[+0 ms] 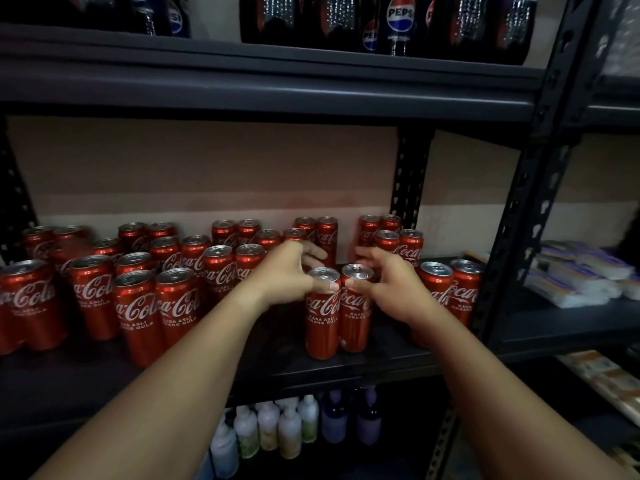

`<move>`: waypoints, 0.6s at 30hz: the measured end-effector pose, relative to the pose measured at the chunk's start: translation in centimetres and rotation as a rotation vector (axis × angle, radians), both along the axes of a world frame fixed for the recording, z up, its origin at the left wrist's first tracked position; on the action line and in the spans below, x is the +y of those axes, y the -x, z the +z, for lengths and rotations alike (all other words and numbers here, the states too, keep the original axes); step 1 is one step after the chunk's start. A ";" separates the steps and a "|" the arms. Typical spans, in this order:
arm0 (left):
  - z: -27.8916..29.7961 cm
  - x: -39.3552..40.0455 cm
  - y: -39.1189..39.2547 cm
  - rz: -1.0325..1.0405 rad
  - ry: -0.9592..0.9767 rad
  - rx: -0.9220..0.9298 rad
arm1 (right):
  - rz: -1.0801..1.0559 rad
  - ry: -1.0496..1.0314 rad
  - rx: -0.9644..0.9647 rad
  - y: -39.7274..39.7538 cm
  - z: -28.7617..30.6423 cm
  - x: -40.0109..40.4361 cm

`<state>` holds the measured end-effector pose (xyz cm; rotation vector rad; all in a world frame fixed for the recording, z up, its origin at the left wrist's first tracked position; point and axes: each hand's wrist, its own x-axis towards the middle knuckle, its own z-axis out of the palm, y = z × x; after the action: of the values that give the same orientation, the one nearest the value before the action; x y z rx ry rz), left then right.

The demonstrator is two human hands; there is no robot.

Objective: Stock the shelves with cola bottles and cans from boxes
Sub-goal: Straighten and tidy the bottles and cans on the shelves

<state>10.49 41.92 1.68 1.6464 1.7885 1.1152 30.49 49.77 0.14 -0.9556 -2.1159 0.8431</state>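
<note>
From the head view, both arms reach in to the middle shelf [398, 358] of a dark metal rack; the left hand [287, 271] is curled round the top of one red can [322, 317], thumb on its near side at the rim and fingers wrapped over the far side; the right hand [388, 282] grips the neighbouring can [355, 313] the same way, thumb at the front just under the rim, fingers bent behind it. The two cans stand upright on the shelf, touching side by side, near the front edge (their white script faces the camera).

The shelf holds many more red cans; a large block [145, 282] fills the left half in several rows from back to front; a pair [450, 292] stands just to the right of the right hand, partly hidden by the wrist; further rows [391, 233] stand behind the hands against the back wall.

The shelf above [263, 81] carries dark cola bottles [398, 26] with blue, red and white labels; only their lower parts show.

The shelf below holds pale plastic bottles [273, 427] and two purple ones [349, 417]; what is in them cannot be told.

In the next bay to the right lie flat plastic-wrapped packs [581, 271]; more packs [602, 375] sit lower down, blurred.
</note>
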 end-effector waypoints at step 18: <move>-0.7 -0.7 -0.6 0.000 0.067 0.028 | 0.088 0.285 -0.093 -2.1 3.2 1.4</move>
<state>11.11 41.21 0.96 1.6312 1.8233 1.0259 32.59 51.20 3.31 -1.0696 -2.1669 1.1895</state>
